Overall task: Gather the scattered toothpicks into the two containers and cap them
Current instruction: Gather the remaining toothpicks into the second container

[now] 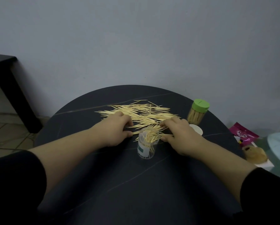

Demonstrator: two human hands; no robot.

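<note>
Both hands are down on the dark round table (119, 184), working the near edge of the toothpicks (144, 113). The left hand (118, 129) has its fingers curled tight, tips pressed down. Its thumb is tucked under close to them, and the ends of a few sticks are pinched in the narrow gap. The right hand (179, 135) mirrors it: knuckles up, fingers bent over the sticks, and the thumb closing in from below on another few. A thin bunch runs across from one set of fingertips to the other.

Most of the toothpicks lie fanned out flat just beyond the fingertips of both hands. The clear container (147, 146) stands upright and uncapped between the two thumbs, just nearer to the person than the pinched bunch. A loose cluster of sticks leans inside it.

Past the right hand's knuckles, a white lid (197, 129) lies flat on the table, partly hidden by that hand. The green-capped container (196, 116) stands just behind the lid, upright, closed and packed with sticks.

Well out to the right of the right hand, a pink packet (245, 135) lies off the table's edge.
</note>
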